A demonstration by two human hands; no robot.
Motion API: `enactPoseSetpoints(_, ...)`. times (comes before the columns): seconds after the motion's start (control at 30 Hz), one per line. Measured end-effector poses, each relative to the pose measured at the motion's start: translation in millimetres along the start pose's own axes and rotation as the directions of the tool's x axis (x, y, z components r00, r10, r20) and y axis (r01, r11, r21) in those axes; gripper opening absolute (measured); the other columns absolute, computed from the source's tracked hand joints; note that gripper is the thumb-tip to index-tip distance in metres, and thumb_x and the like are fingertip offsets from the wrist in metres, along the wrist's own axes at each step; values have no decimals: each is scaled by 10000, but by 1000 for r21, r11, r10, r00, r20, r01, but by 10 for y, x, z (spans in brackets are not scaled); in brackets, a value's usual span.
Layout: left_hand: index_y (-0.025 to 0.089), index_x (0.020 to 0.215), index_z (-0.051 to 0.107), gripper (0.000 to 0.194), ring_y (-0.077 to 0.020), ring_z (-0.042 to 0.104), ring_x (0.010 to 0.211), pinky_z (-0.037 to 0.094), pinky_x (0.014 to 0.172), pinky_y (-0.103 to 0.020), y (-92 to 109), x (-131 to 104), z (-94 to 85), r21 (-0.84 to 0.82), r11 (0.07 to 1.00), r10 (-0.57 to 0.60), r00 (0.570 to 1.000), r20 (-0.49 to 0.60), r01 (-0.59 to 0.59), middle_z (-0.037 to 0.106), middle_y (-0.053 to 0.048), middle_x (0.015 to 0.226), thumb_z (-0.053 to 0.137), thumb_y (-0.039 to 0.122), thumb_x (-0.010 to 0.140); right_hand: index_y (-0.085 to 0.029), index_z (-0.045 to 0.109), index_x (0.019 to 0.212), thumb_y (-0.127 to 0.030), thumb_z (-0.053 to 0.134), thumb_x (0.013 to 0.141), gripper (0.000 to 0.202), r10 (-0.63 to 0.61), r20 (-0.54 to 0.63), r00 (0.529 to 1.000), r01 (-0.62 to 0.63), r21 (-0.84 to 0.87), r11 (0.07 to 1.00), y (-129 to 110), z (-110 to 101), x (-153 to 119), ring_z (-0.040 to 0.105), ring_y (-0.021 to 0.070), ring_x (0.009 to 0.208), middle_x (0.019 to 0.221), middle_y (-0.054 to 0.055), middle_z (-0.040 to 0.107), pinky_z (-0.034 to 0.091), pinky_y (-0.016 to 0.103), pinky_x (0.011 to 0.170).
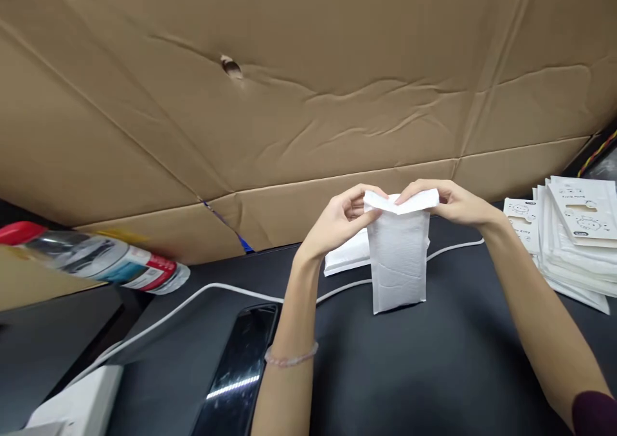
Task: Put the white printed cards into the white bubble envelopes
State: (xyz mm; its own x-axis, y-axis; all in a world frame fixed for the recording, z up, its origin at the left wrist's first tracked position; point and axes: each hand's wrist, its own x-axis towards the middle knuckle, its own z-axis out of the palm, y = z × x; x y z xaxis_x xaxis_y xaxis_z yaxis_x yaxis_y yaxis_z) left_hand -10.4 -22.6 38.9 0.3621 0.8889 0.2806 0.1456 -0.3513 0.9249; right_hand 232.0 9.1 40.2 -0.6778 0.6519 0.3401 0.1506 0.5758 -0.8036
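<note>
Upright between my hands is a white padded mailer, its top flap bent over toward me. The left end of that flap is pinched between the thumb and fingers of my left hand. My right hand grips the flap's other end, its thumb hidden behind the mailer. The mailer's lower edge hangs low over the black table or touches it; I cannot tell which. Another flat white packet lies behind it, partly covered.
A cardboard sheet rises behind the black table. Packaged white items with printed cards are stacked at right. A phone, a white cable, a red-capped bottle and a white box are at left.
</note>
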Motion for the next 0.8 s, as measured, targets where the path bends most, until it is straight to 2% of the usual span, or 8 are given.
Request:
enactPoseSetpoints(0.1, 222, 1064, 669, 299, -162, 640, 768, 515, 649, -240, 3, 0, 10, 6, 1000, -4, 1000, 17, 4, 687, -57, 978, 705, 337, 790, -221, 663, 1093, -400, 590, 907, 269, 12, -72, 997, -13, -19, 1000, 26, 33, 18, 611, 160, 925, 1107, 51, 656, 490, 277, 770)
enactPoseSetpoints(0.23, 266, 1207, 634, 398, -153, 632, 722, 502, 565, -223, 8, 4, 32, 13, 1000, 1, 999, -34, 0, 687, -74, 1051, 664, 354, 820, -228, 644, 1127, -418, 603, 887, 309, 85, -127, 988, -81, 34, 996, 44, 59, 33, 595, 148, 830, 1072, 38, 659, 478, 247, 648)
enactPoseSetpoints(0.3, 249, 1120, 688, 309, -147, 620, 721, 482, 546, -212, 2, 8, 29, 42, 999, 19, 1000, -18, -18, 690, -78, 1065, 645, 356, 833, -224, 662, 1133, -405, 587, 895, 309, 105, -91, 990, -101, 41, 994, 61, 49, 34, 602, 154, 826, 1075, 40, 677, 472, 244, 628)
enactPoseSetpoints(0.4, 209, 937, 740, 195, -149, 620, 753, 474, 586, -212, -11, 8, 4, 47, 999, 14, 999, 42, -16, 710, -73, 999, 627, 339, 848, -193, 709, 1093, -374, 584, 892, 299, 92, 1, 996, -92, 56, 994, 86, 8, 27, 638, 181, 913, 1097, 62, 707, 496, 276, 723)
enactPoseSetpoints(0.57, 211, 1002, 747, 274, -175, 637, 831, 494, 674, -239, 7, -15, -16, 12, 1000, -27, 990, 137, 26, 716, -70, 1039, 695, 387, 798, -188, 733, 1114, -412, 631, 858, 355, 109, 81, 991, -113, 49, 992, 16, -94, -28, 637, 205, 1015, 1103, 71, 715, 488, 305, 830)
enactPoseSetpoints(0.67, 198, 946, 749, 297, -167, 622, 761, 473, 633, -240, 24, -4, 42, 48, 998, -56, 995, 79, 52, 720, -70, 938, 658, 455, 829, -213, 715, 1168, -431, 684, 809, 421, 127, 139, 982, -131, 20, 991, -88, -130, -63, 628, 204, 991, 1119, 58, 698, 488, 309, 804)
enactPoseSetpoints(0.73, 194, 899, 741, 274, -151, 603, 705, 453, 612, -232, 38, 10, 109, 106, 994, -29, 1000, 8, 28, 715, -59, 879, 646, 445, 846, -215, 725, 1128, -470, 652, 825, 403, 157, 91, 983, -156, -16, 988, -157, -123, -69, 633, 203, 964, 1075, 52, 705, 492, 310, 784)
enactPoseSetpoints(0.8, 209, 953, 725, 244, -140, 605, 701, 458, 620, -222, 74, 15, 189, 146, 989, 36, 998, -43, -30, 717, -45, 949, 668, 415, 836, -227, 704, 1132, -500, 627, 834, 411, 194, -9, 981, -194, -74, 978, -217, -94, -64, 642, 205, 955, 1089, 48, 701, 498, 305, 760)
